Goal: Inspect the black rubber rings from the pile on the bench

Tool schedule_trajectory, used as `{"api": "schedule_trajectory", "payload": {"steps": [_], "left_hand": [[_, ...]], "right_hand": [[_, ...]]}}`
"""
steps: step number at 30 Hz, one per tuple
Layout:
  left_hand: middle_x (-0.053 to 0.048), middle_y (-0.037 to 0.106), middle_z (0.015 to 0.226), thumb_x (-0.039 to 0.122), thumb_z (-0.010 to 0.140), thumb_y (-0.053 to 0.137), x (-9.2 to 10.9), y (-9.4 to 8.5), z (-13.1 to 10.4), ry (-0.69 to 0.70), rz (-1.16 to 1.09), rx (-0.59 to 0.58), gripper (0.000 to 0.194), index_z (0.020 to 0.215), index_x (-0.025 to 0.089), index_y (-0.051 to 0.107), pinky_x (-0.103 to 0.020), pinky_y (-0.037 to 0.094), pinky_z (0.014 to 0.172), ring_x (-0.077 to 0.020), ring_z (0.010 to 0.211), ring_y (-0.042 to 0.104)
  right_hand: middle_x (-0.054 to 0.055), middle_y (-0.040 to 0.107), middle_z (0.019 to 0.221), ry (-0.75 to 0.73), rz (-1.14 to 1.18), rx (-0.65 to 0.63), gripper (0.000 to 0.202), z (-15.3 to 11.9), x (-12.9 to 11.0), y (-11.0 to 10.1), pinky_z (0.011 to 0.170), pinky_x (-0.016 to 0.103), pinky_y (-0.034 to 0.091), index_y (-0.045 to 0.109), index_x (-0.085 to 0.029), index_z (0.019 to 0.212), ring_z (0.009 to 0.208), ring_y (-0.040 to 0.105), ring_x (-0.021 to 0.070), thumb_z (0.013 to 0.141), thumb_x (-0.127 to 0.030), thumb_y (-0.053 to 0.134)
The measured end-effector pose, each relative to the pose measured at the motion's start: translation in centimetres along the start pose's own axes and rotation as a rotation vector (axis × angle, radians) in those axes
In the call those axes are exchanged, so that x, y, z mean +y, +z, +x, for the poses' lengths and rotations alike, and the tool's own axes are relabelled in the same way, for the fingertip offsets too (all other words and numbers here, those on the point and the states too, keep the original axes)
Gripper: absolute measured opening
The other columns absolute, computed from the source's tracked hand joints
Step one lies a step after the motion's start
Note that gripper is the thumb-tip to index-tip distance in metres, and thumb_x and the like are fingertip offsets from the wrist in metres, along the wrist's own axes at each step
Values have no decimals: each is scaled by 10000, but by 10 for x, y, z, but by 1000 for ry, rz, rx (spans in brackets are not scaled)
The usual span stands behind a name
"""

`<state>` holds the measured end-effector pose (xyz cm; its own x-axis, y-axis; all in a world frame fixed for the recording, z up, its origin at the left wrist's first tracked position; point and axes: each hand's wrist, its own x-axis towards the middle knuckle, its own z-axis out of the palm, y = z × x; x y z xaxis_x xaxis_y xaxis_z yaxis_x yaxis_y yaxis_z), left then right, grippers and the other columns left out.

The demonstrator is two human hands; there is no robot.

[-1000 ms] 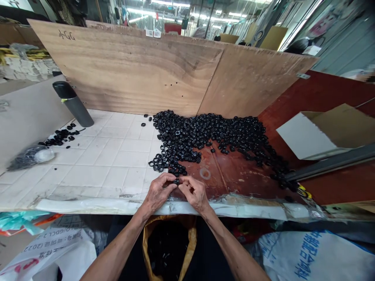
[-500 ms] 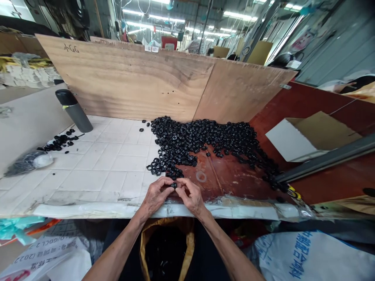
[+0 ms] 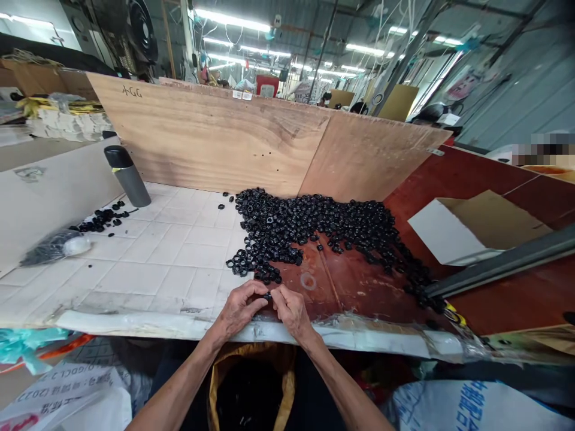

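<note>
Between my fingertips is a small black plastic part [image 3: 268, 296], mostly covered by the fingers. My left hand [image 3: 242, 306] pinches it from the left, thumb and forefinger closed. From the other side my right hand [image 3: 291, 308] grips it, also with closed fingers. Both hands are just above the table's front edge. Right behind them spreads a large heap of black plastic rings [image 3: 309, 218]. Below the hands, an open yellow-brown bag [image 3: 290, 383] hangs at my lap with dark contents that I cannot make out.
A wooden board [image 3: 215, 137] closes off the back. At left stand a grey bottle [image 3: 132, 179], a plastic bag of black parts [image 3: 47, 248] and loose black pieces [image 3: 101, 220]. On the right are an open cardboard box [image 3: 444, 233] and a grey metal bar [image 3: 507, 263].
The view has tilted up a little, so the table appears lower. My right fingers have closed more tightly over the small black part; both hands stay at the table edge.
</note>
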<state>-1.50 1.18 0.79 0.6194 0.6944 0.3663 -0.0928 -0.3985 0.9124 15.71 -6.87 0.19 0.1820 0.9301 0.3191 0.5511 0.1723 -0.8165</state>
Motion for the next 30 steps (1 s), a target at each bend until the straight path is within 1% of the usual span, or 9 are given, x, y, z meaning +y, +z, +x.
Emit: {"api": "schedule_trajectory", "payload": {"steps": [3, 7, 11, 15, 17, 21, 23, 27, 30], "left_hand": [[-91, 712, 1072, 296, 928, 677, 5, 1, 0, -66, -63, -4, 154, 1021, 182, 723, -355, 512, 970, -216, 1025, 663], [-87, 712, 1030, 322, 909, 703, 12, 2, 2, -139, -113, -35, 183, 1004, 168, 729, -340, 523, 938, -211, 987, 660], [-86, 701, 1058, 329, 891, 723, 19, 1, 1, -240, -248, -63, 215, 1023, 160, 721, -329, 542, 889, -210, 976, 663], [-52, 697, 950, 315, 870, 745, 22, 5, -4, -351, -270, -53, 223, 1024, 157, 713, -306, 555, 816, -175, 853, 663], [-56, 704, 957, 312, 874, 738, 22, 10, -8, -316, -170, 21, 202, 1009, 163, 717, -315, 556, 840, -184, 884, 668], [-75, 717, 1043, 295, 889, 713, 24, 23, -15, -130, 128, 170, 150, 989, 187, 742, -352, 533, 947, -214, 1017, 667], [-78, 727, 1060, 305, 896, 706, 27, 28, -18, -151, 88, 227, 171, 1021, 192, 732, -362, 544, 949, -217, 1020, 682], [-74, 752, 979, 328, 887, 718, 31, 32, -25, -342, -112, 251, 223, 1045, 171, 697, -357, 596, 851, -210, 887, 726], [-75, 735, 1023, 295, 893, 708, 31, 33, -34, -218, 65, 274, 179, 1026, 176, 704, -349, 598, 869, -212, 946, 719]], "right_hand": [[15, 651, 761, -55, 14, 4, 194, 0, 0, 0, 601, 246, 481, 643, -201, 1010, 601, 597, 149, 995, -362, 535], [11, 626, 699, -40, 23, 6, 229, 0, 0, -1, 584, 245, 469, 635, -207, 890, 578, 588, 150, 1013, -343, 498], [43, 670, 829, -135, 54, 23, 167, -1, -1, -4, 692, 276, 503, 641, -199, 1043, 712, 637, 178, 984, -320, 543], [46, 662, 812, -150, 102, -22, 173, -2, -2, -5, 673, 279, 484, 645, -202, 934, 716, 634, 180, 988, -299, 512], [25, 641, 747, -73, 154, -50, 162, 0, -1, -4, 604, 262, 460, 633, -203, 908, 645, 609, 166, 971, -317, 538], [-19, 587, 647, 64, 333, -116, 140, 4, -2, -6, 514, 232, 412, 604, -209, 860, 536, 553, 135, 934, -320, 560], [-17, 605, 682, 40, 397, -126, 121, 4, -4, -9, 516, 228, 418, 617, -208, 913, 535, 554, 128, 920, -320, 572], [10, 654, 769, -70, 391, -125, 140, 0, -9, -14, 558, 241, 444, 648, -207, 949, 572, 585, 132, 920, -323, 575], [-25, 609, 644, 10, 431, -184, 135, -3, -11, -11, 502, 236, 408, 622, -212, 885, 480, 541, 120, 902, -340, 582]]}}
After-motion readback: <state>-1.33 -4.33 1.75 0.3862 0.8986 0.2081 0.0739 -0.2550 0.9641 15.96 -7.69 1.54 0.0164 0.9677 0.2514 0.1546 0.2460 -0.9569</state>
